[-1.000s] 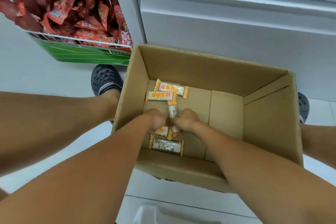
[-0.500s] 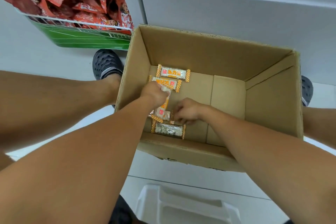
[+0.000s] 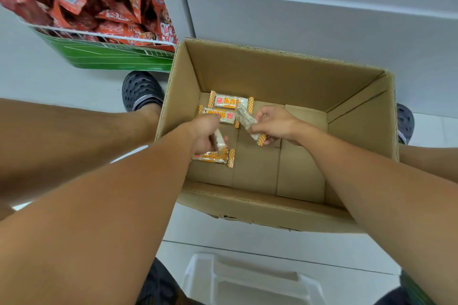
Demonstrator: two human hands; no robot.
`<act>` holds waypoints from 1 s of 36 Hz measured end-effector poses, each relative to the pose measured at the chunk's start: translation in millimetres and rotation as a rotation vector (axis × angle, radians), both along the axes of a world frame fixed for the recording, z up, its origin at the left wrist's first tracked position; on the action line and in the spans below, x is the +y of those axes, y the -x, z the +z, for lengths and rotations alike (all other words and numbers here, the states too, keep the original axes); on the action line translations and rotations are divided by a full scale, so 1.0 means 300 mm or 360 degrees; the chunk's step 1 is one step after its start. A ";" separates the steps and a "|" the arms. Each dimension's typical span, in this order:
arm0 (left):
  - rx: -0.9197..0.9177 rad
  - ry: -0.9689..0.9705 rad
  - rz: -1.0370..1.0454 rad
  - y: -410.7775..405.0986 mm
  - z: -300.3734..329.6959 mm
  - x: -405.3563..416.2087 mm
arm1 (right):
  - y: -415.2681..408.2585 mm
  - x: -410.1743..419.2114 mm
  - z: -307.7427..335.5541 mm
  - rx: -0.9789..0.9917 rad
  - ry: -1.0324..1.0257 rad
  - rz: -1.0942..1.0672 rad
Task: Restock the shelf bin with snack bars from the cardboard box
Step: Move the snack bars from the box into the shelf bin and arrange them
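Brown cardboard box (image 3: 285, 77) sits open on the floor; I see my left hand (image 3: 205, 134) gripping one white-and-orange wrapped snack bar (image 3: 220, 140), my right hand (image 3: 277, 124) pinching another (image 3: 247, 119). Three remain inside. I'd gather them before lifting.

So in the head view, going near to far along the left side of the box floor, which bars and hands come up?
Loose bar by the near wall → left hand, gripping a bar → second flat bar → farthest flat bar, all inside the cardboard box.
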State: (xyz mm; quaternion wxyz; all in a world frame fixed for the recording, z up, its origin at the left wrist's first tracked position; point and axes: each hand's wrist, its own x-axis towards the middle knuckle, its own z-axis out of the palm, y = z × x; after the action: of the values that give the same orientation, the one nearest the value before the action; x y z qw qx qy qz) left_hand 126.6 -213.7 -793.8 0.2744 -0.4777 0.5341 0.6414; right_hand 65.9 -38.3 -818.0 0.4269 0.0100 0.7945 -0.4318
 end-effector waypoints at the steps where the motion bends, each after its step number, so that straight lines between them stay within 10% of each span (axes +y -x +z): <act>1: 0.0024 -0.0078 0.0070 0.010 0.007 0.009 | 0.004 -0.018 0.014 0.0013 0.0067 0.0038; 11: 0.0216 0.0398 0.0060 -0.004 -0.083 -0.061 | -0.039 -0.109 0.019 -0.0568 0.0518 0.0260; 18: 0.0442 0.0962 -0.0639 -0.033 -0.072 -0.071 | -0.181 -0.169 -0.154 0.0821 -0.0509 0.1334; 22: 0.0371 0.0971 -0.0765 -0.030 -0.079 -0.072 | -0.233 -0.204 -0.159 0.1106 -0.0703 0.1595; 31: 0.0280 0.0427 -0.0307 0.021 0.001 -0.039 | -0.036 0.026 -0.010 -0.0431 -0.0409 0.0433; 36: 0.0346 -0.0015 -0.0142 0.039 0.077 0.017 | 0.011 0.132 0.164 -0.0507 0.0294 0.0120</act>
State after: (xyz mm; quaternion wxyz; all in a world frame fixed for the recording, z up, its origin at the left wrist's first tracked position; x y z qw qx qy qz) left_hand 114.8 -208.6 -770.7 0.2453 -0.3796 0.5785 0.6790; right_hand 62.7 1.3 -768.7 0.5623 0.0093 0.6736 -0.4795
